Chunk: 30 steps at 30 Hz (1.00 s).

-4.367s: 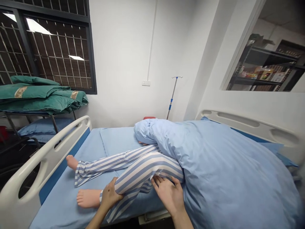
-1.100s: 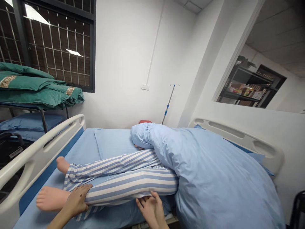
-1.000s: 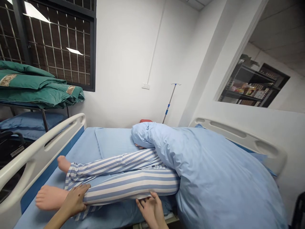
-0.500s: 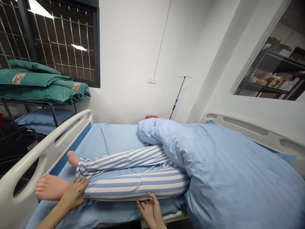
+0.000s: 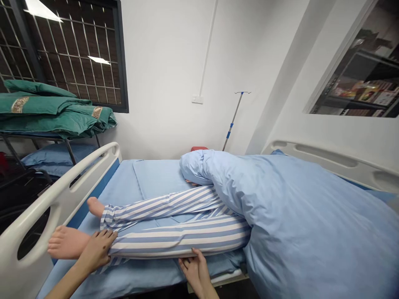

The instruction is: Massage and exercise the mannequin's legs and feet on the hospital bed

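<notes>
Two bare-footed legs in blue-and-white striped trousers [image 5: 174, 238] lie stretched out on a bed; whether they belong to a person or a manikin I cannot tell. My left hand [image 5: 98, 248] is wrapped over the nearer ankle at the trouser cuff, just behind the bare foot [image 5: 67, 243]. Below the knee region, my right hand [image 5: 196, 270] touches the underside of the same trouser leg, thumb up against the cloth and fingers curled. A light blue quilt [image 5: 289, 216], folded back, covers the upper body and part of the thighs.
A white footboard [image 5: 59, 187] stands at the left and a headboard [image 5: 324, 160] at the right. Behind the bed rises an IV pole [image 5: 232, 122]. Green folded bedding [image 5: 59, 112] lies on a rack by the barred window [image 5: 81, 54]. The bed has a blue sheet [image 5: 149, 170].
The view has shifted slightly. Both hands keep nearly the same places on the nearer leg, and the legs and quilt show no clear movement of their own.
</notes>
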Available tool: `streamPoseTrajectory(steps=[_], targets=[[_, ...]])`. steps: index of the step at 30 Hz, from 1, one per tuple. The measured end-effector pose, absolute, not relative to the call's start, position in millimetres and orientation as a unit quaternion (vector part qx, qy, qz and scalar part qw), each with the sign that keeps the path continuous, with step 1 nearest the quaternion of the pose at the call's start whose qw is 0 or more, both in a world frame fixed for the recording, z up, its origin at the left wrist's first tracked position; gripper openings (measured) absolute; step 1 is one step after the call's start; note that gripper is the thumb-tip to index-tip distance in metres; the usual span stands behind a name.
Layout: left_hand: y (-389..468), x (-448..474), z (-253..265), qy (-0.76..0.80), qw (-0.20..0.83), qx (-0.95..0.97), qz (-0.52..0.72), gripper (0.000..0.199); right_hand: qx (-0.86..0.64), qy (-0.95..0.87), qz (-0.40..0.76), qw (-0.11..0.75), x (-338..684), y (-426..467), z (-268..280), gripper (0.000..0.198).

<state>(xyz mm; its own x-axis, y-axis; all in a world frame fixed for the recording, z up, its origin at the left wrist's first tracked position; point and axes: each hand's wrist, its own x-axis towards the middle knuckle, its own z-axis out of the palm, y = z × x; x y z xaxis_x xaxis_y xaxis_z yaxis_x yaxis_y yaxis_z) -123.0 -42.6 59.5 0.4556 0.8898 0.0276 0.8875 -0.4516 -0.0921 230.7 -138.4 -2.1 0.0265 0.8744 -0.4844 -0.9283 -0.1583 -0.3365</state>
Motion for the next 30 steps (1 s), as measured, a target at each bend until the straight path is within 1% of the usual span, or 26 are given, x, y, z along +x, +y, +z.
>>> streamPoseTrajectory(steps=[6,9,11,14,17,19,26,30], targets=[[-30.2,-117.1,106.0,-0.504,0.068,-0.860,0.031,0.059,-0.300,0.028,0.698,0.650,230.3,-132.5,9.8,0.029],[-26.9,-115.1,111.8,-0.498,0.080,-0.863,0.031,0.059,-0.301,0.023,0.697,0.650,230.1,-130.2,8.1,0.030],[-28.5,-114.7,97.6,-0.504,0.085,-0.859,0.033,0.061,-0.311,0.026,0.694,0.649,230.2,-130.1,0.4,0.031],[-36.1,-114.5,56.7,-0.527,0.070,-0.845,0.052,0.065,-0.324,0.037,0.692,0.645,232.4,-131.8,-16.5,0.032],[-45.1,-113.2,17.2,-0.555,0.045,-0.829,0.049,0.063,-0.324,0.045,0.699,0.635,236.4,-133.7,-30.8,0.034],[-49.0,-111.9,2.7,-0.573,0.043,-0.818,0.036,0.060,-0.325,0.045,0.702,0.632,238.4,-134.1,-36.4,0.036],[-46.8,-111.5,4.4,-0.584,0.025,-0.810,0.037,0.062,-0.367,0.031,0.693,0.620,238.2,-133.8,-42.3,0.042],[-41.8,-115.2,13.5,-0.579,-0.011,-0.815,0.040,0.073,-0.395,0.019,0.680,0.617,234.9,-133.0,-39.2,0.043]])
